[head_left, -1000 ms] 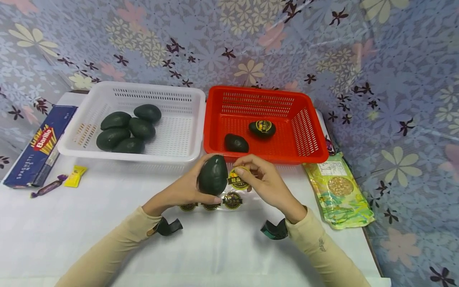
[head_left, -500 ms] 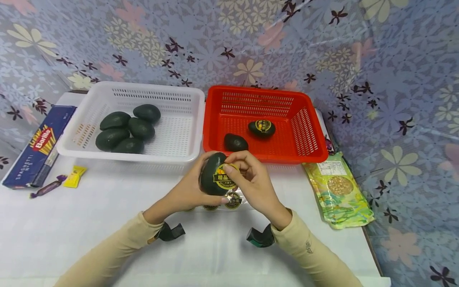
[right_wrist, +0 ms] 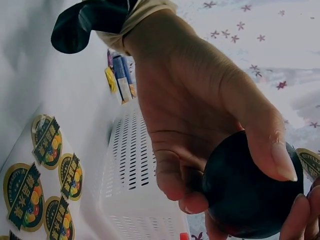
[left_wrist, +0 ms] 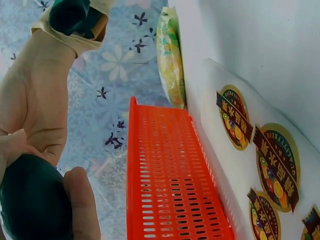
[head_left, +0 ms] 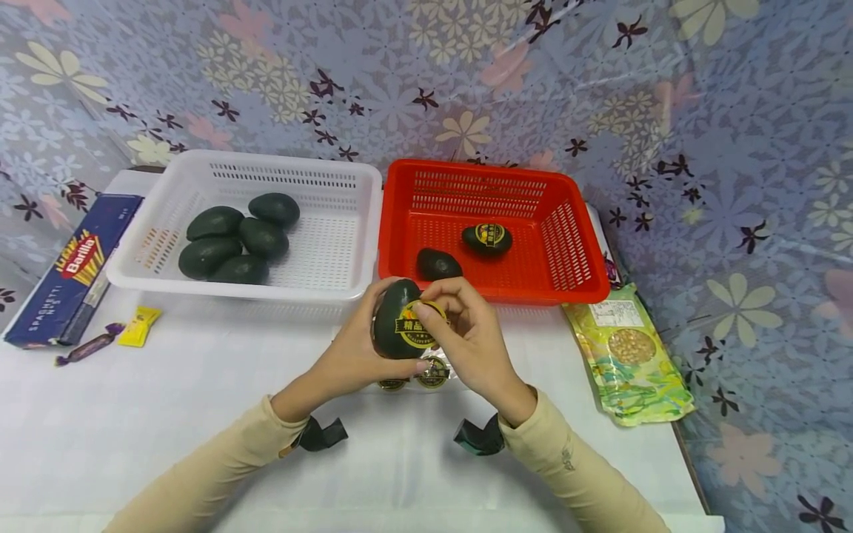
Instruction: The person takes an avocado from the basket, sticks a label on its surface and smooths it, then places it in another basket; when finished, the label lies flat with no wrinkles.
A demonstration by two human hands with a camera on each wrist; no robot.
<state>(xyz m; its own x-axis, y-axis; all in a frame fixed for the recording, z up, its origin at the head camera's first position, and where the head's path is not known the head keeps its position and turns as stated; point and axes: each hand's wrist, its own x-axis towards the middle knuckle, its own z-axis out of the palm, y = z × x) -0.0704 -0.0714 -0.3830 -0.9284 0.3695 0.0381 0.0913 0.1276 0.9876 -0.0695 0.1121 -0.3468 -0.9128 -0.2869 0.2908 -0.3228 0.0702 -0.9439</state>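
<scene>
As left hand (head_left: 352,354) grips avocado (head_left: 390,311), sticker (head_left: 415,333) pinched

A beige left sleeve (head_left: 223,455) and a matching right sleeve (head_left: 586,470) reach from the near edge to the wrists, the cloth softly creased. The right one bears a small grey marking (head_left: 568,455) near its far end, too small to read. At the wrists sit a bent black left mount (head_left: 323,434) and a similar right mount (head_left: 483,438), the latter tinged green, with a rounded end
</scene>
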